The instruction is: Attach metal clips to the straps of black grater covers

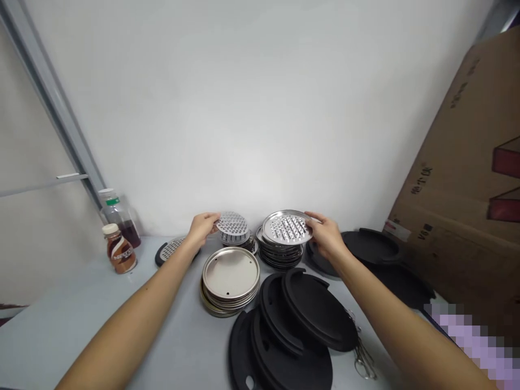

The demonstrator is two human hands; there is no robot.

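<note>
My left hand (202, 226) pinches the left edge of a round perforated metal disc (232, 223), tilted above a stack of similar discs (235, 238). At the same height, my right hand (326, 234) grips the right rim of a round metal grater plate (287, 227) with rows of raised teeth. Below that plate stands a stack of metal plates (281, 257). Nearer to me, between my forearms, is a pile of shallow metal discs (231, 273) with small holes near the rim. Several black round pieces (317, 309) with notched edges overlap in front of it.
At the left stand a brown-labelled jar (121, 250) and a bottle of dark liquid (122, 219). A perforated disc in a black ring (170, 249) lies beyond my left forearm. More black round pieces (371, 246) and a large cardboard box (459, 179) are at the right. Wire pieces (364, 360) lie near my right forearm.
</note>
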